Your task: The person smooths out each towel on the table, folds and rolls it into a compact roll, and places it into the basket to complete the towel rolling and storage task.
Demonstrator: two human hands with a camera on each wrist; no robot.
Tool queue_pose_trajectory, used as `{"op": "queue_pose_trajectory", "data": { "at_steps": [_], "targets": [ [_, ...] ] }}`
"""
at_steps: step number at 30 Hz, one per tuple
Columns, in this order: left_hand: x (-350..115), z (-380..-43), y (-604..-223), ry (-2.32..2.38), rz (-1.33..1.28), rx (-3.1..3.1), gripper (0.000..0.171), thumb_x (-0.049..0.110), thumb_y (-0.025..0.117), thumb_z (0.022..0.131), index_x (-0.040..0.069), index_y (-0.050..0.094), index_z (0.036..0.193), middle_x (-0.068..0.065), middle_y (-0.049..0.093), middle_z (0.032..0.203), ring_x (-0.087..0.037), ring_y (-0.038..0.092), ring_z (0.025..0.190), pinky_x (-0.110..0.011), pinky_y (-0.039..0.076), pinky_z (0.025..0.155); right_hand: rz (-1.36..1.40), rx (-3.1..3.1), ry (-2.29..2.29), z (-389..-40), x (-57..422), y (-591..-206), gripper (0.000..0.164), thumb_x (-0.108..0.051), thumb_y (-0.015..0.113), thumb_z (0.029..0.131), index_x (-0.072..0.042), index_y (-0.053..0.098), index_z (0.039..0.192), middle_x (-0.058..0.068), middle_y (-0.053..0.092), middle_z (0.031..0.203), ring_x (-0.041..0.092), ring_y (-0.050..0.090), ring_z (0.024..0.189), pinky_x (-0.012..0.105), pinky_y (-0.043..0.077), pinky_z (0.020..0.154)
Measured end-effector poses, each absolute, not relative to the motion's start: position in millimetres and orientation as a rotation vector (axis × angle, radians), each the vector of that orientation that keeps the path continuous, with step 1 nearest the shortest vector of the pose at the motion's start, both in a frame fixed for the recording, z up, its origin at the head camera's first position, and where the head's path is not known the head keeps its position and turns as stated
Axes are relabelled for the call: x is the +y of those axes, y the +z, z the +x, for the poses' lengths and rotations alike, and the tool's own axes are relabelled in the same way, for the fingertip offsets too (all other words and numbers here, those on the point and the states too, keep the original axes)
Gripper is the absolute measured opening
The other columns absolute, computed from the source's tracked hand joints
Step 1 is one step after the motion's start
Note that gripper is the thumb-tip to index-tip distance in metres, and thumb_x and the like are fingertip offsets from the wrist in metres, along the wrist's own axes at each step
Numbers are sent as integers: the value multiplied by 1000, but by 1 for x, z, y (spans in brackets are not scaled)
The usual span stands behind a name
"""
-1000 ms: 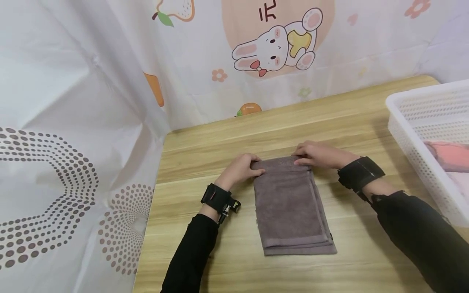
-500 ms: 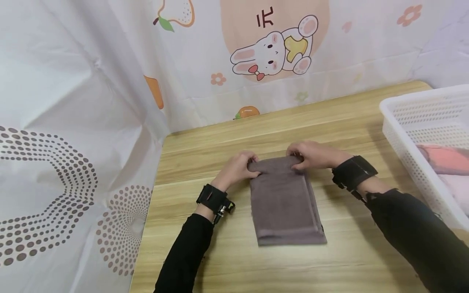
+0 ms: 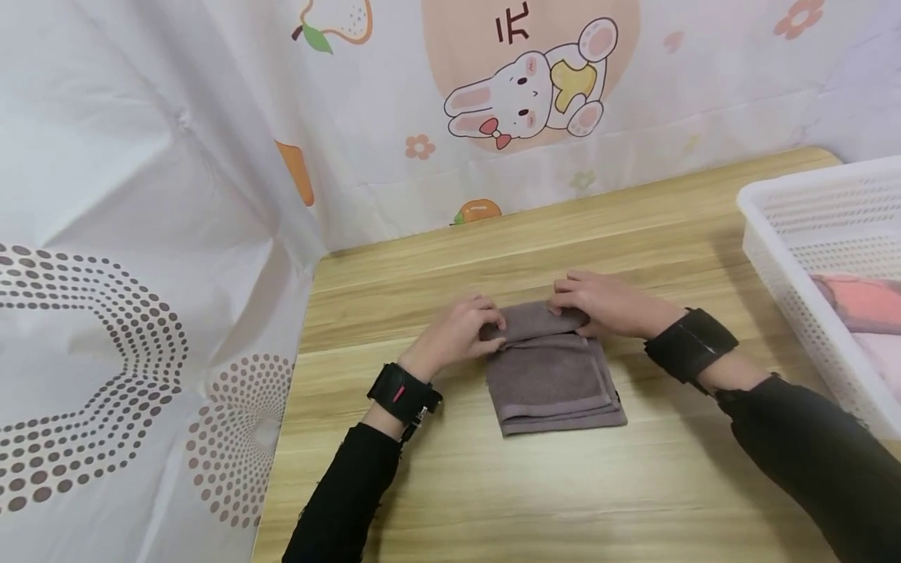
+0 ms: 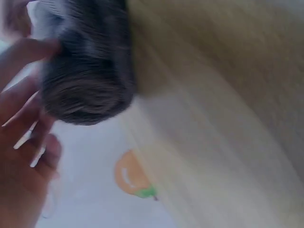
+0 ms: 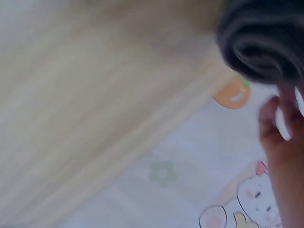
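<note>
A grey-brown towel [image 3: 552, 375] lies on the table, its far end rolled up and the nearer part still flat in folded layers. My left hand [image 3: 454, 332] holds the left end of the roll, thumb on the near side and fingers over the far side. At the right end, my right hand [image 3: 605, 303] grips the roll with curled fingers. The left wrist view shows the roll's end as a tight coil [image 4: 85, 95] beside the left hand [image 4: 23, 118]. A looser spiral [image 5: 261, 52] appears in the right wrist view, with fingers beneath it.
A white plastic basket [image 3: 781, 242] stands at the table's right, holding a coral-and-grey cloth [image 3: 869, 303] and a pale pink one [image 3: 880, 356]. A printed curtain [image 3: 380, 141] hangs along the back edge of the wooden table [image 3: 394, 285]; a dotted sheet [image 3: 232, 328] hangs at left.
The towel's far end has been rolled toward me into a thicker roll, and its flat part is shorter. Both hands have stayed at the roll's ends, shifting their fingers.
</note>
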State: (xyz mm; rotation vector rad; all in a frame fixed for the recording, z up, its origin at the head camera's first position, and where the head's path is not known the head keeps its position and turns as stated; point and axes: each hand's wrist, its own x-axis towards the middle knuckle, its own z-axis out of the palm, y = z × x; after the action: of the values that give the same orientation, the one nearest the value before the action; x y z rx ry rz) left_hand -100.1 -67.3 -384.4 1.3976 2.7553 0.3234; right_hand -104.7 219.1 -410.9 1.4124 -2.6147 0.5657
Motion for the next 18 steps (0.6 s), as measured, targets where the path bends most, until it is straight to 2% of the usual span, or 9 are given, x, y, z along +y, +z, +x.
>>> {"op": "queue_pose_trajectory", "data": {
  "at_steps": [3, 4, 6, 9, 11, 15, 18],
  "targets": [
    [-65, -93, -378, 384, 1392, 2713, 15, 26, 63, 99, 16, 73, 92, 6, 67, 90, -9, 59, 85, -24, 49, 80, 1423, -2702, 681, -100, 220, -401, 12, -24, 81, 83, -23, 70, 89, -8, 50, 80, 8, 42, 72, 26, 39, 64],
    [-64, -92, -377, 418, 1357, 2702, 16, 25, 61, 100, 15, 72, 93, 6, 66, 87, -7, 59, 81, -22, 49, 76, 1406, -2755, 732, -99, 219, -398, 9, -30, 75, 89, -24, 70, 84, -9, 50, 77, 7, 42, 69, 25, 39, 62],
    [-59, -92, -377, 467, 1258, 2710, 16, 25, 58, 101, 14, 67, 94, 6, 64, 82, -6, 57, 72, -21, 47, 68, 1310, -2875, 829, -99, 214, -393, 28, -42, 63, 97, -25, 70, 75, -10, 51, 70, 6, 44, 61, 24, 40, 59],
    [-51, -96, -379, 495, 1076, 2751, 18, 29, 59, 101, 15, 62, 92, 7, 59, 75, -4, 52, 63, -18, 42, 58, 1129, -3025, 871, -102, 199, -389, 51, -55, 53, 98, -24, 59, 58, -11, 44, 57, 5, 42, 48, 24, 38, 51],
    [-46, -100, -381, 469, 994, 2783, 21, 33, 60, 100, 15, 62, 89, 7, 57, 71, -5, 49, 59, -18, 39, 55, 1048, -3079, 835, -105, 189, -391, 57, -59, 54, 96, -22, 52, 52, -12, 39, 50, 5, 38, 42, 24, 35, 47],
    [-41, -104, -385, 419, 927, 2797, 28, 41, 63, 97, 17, 61, 81, 7, 55, 66, -5, 48, 55, -18, 36, 53, 1021, -3104, 837, -110, 184, -396, 58, -53, 63, 92, -21, 44, 48, -13, 31, 45, 5, 33, 39, 22, 32, 45],
    [-45, -106, -387, 519, 856, 2772, 30, 45, 68, 92, 17, 61, 83, 6, 57, 69, -6, 50, 58, -19, 39, 55, 1024, -3112, 991, -112, 193, -397, 51, -42, 70, 91, -18, 46, 54, -10, 36, 51, 7, 37, 44, 23, 35, 49]
  ]
}}
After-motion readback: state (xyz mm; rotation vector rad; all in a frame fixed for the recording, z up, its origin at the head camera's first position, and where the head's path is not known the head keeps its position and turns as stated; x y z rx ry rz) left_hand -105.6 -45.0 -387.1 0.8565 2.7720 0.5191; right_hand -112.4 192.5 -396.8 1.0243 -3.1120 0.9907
